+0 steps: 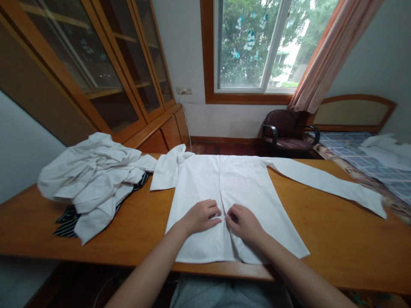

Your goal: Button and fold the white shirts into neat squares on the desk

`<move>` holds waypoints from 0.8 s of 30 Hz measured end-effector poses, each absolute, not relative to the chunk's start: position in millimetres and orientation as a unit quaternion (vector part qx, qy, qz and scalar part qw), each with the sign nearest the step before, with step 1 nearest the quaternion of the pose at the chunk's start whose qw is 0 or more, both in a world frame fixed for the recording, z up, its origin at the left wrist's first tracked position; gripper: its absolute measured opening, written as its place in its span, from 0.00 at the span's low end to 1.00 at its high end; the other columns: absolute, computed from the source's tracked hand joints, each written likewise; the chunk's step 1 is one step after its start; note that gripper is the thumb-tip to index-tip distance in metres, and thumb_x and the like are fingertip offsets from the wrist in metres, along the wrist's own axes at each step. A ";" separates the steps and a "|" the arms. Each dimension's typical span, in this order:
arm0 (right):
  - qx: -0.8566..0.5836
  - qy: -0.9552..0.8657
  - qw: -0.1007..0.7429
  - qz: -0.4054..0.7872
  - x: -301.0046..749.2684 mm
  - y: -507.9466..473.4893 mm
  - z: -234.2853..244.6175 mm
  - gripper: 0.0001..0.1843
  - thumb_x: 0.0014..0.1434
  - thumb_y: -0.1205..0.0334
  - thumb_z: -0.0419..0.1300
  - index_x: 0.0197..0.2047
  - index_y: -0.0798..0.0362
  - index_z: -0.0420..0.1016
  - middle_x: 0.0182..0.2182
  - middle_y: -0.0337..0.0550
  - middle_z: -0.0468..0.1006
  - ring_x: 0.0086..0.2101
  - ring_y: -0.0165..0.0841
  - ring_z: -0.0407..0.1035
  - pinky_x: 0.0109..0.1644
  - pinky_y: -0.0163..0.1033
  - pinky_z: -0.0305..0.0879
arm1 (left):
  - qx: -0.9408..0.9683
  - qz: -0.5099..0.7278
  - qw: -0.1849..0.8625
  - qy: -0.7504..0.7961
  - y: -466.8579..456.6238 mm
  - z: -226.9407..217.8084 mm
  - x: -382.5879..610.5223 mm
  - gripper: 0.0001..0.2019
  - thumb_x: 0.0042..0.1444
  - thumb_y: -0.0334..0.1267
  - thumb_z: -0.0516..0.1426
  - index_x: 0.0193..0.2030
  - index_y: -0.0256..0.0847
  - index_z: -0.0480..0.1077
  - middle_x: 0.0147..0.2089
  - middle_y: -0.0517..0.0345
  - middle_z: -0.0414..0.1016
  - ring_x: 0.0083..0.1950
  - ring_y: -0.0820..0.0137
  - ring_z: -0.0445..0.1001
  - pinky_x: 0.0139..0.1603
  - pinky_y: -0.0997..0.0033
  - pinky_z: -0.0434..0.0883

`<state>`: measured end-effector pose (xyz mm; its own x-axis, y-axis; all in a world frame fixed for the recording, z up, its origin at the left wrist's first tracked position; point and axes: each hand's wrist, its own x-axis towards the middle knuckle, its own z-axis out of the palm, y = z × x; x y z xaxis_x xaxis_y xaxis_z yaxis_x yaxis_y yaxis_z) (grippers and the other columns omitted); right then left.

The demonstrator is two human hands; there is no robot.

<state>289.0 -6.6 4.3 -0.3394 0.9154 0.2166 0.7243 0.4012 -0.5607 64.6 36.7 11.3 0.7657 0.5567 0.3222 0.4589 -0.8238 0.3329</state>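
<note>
A white shirt [244, 184] lies spread flat on the wooden table [337, 231], front up, its opening running down the middle. One sleeve stretches out to the right; the other is bunched at the upper left. My left hand [201, 216] rests on the left panel beside the opening, fingers curled and pinching the fabric edge. My right hand [244, 222] sits on the right panel just across the opening, fingers also curled onto the cloth. The two hands nearly touch.
A heap of crumpled white garments [93, 175] over a dark striped cloth [69, 222] lies at the table's left. A glass-door cabinet [105, 72] stands at left, a dark armchair [287, 130] under the window, and a bed [369, 158] at right.
</note>
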 end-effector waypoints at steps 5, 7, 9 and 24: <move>-0.522 -0.792 0.238 0.208 291.2 10.9 5.0 0.06 0.60 0.63 0.59 0.31 0.53 0.73 0.29 0.40 0.74 0.31 0.31 0.66 0.36 0.35 0.57 | 0.937 0.207 0.096 0.264 50.8 8.1 64.5 0.08 0.65 0.42 0.58 0.40 0.41 0.74 0.37 0.56 0.72 0.37 0.70 0.71 0.36 0.72 0.66; -0.521 -0.789 0.225 0.234 293.0 19.2 8.1 0.06 0.59 0.63 0.60 0.30 0.53 0.74 0.29 0.40 0.75 0.30 0.31 0.67 0.35 0.35 0.57 | 0.941 0.200 0.090 0.259 55.9 8.6 64.8 0.09 0.66 0.42 0.57 0.40 0.41 0.75 0.37 0.57 0.72 0.36 0.71 0.72 0.36 0.72 0.66; -0.518 -0.787 0.215 0.258 295.1 27.0 12.4 0.07 0.58 0.63 0.60 0.30 0.53 0.76 0.28 0.40 0.76 0.29 0.31 0.67 0.34 0.34 0.57 | 0.946 0.190 0.084 0.251 60.1 10.8 66.3 0.09 0.67 0.41 0.55 0.40 0.41 0.75 0.36 0.57 0.72 0.35 0.71 0.72 0.35 0.73 0.66; -0.556 -0.651 0.324 0.402 291.1 35.4 5.3 0.11 0.53 0.56 0.59 0.28 0.54 0.76 0.24 0.39 0.76 0.28 0.32 0.67 0.33 0.34 0.60 | 0.927 0.236 0.108 0.271 61.6 3.8 75.6 0.08 0.67 0.35 0.54 0.36 0.38 0.73 0.35 0.57 0.73 0.36 0.71 0.74 0.38 0.73 0.70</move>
